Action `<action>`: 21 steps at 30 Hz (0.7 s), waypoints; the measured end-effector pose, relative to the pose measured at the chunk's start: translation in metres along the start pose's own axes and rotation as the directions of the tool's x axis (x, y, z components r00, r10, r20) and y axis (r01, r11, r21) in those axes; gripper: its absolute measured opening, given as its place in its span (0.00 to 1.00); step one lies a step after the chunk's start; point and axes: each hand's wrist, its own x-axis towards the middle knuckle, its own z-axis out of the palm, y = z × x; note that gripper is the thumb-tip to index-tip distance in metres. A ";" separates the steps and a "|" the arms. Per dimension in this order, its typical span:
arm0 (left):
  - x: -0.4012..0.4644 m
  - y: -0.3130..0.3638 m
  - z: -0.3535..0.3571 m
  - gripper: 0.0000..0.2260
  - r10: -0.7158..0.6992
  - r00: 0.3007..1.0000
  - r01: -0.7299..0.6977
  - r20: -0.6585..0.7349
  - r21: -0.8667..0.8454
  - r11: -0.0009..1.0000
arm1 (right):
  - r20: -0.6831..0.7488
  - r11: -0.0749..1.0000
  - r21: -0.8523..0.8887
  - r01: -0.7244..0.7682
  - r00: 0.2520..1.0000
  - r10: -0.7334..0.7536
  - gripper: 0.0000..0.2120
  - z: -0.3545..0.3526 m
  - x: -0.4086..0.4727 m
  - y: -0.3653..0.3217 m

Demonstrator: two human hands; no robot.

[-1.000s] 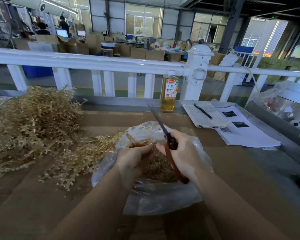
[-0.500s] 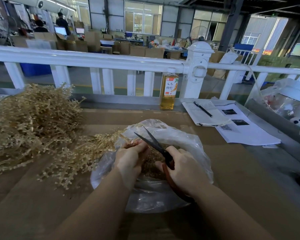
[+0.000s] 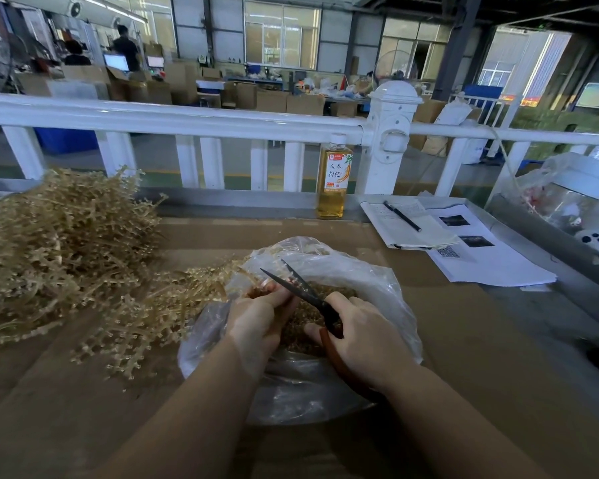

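Observation:
My right hand (image 3: 362, 335) grips red-handled scissors (image 3: 303, 290) whose dark blades stand apart, pointing up and left over a clear plastic bag (image 3: 377, 288). My left hand (image 3: 260, 319) pinches a small beige plastic sprig at the blades, above the bag's mouth. Small brownish cut pieces (image 3: 301, 323) lie inside the bag, partly hidden by both hands. A big heap of beige branched sprigs (image 3: 59, 250) covers the left of the brown table (image 3: 464, 340), with loose sprigs trailing toward the bag.
A bottle of amber drink (image 3: 333, 178) stands at the table's far edge by a white railing (image 3: 187, 119). A notebook with a pen (image 3: 403, 217) and printed sheets (image 3: 481, 261) lie at right. A bagged container (image 3: 574, 195) sits far right.
The scissors swung down from pointing upward to lying low over the bag, and their blades have opened at the sprig. My left hand stays at the bag's mouth.

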 end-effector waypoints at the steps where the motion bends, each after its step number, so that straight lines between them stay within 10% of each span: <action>1: 0.000 0.000 -0.001 0.07 -0.003 1.000 0.003 0.014 0.000 1.000 | 0.001 1.000 0.001 0.002 1.000 -0.002 0.18 0.000 0.001 0.000; 21: 0.004 0.000 -0.001 0.05 -0.082 0.996 0.080 0.029 0.074 0.994 | 0.008 1.000 -0.012 0.017 1.000 -0.017 0.15 -0.003 -0.004 -0.002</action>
